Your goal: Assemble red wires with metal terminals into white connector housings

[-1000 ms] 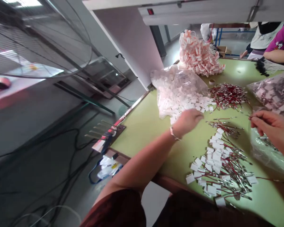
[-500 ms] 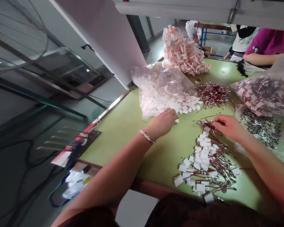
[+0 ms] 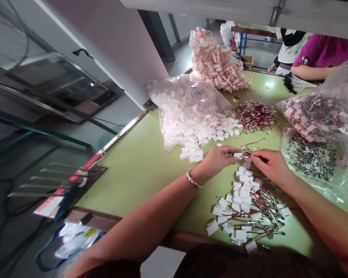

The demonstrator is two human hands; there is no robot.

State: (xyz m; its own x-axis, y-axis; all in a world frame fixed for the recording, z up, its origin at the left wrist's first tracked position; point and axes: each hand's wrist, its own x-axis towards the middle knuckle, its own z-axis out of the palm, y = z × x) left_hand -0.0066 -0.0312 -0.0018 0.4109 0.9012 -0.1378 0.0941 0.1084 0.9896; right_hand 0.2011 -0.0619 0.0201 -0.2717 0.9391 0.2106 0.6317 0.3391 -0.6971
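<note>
Now, at the table (image 3: 150, 162):
Left hand (image 3: 217, 161): pinches a white tag (image 3: 238, 155).
Right hand (image 3: 268, 164): fingers closed on a red wire (image 3: 251, 143).
Tip: keep the tag steady, feed the wire straight.

I see my two bare forearms, with no sleeves reaching them. A slim silver bracelet (image 3: 192, 179) circles the wrist just behind my left hand (image 3: 217, 160). My right hand (image 3: 271, 166) wears nothing. Dark reddish-brown clothing shows nearest me.

My only view is head-worn, looking forward and down, tilted, close over the green table (image 3: 150, 166); its far end, upper right, seems blurred.
</note>
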